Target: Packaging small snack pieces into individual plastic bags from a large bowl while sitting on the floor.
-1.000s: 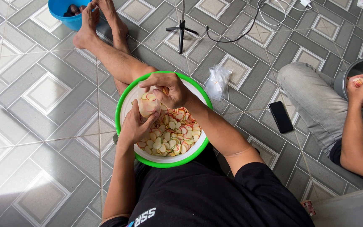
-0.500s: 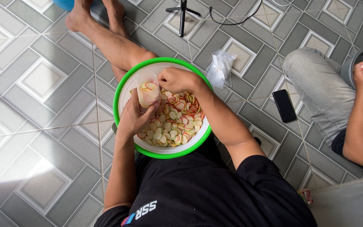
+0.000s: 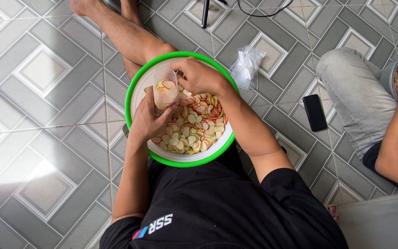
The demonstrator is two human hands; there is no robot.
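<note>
Left hand (image 3: 148, 121) is closed around a small clear bag (image 3: 164, 90) of chips, held upright over the far-left part of the green-rimmed bowl (image 3: 137, 85) in the lap. Right hand (image 3: 198, 76) sits at the bag's mouth, fingers pinched together; whether they grip a chip cannot be told. Loose chips (image 3: 190, 127) fill the bowl; a phone (image 3: 314, 112) lies on the tiles to the right.

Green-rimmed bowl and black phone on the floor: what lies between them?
In the head view, a crumpled clear plastic bag lies on the tiles between the bowl and the phone.
</note>
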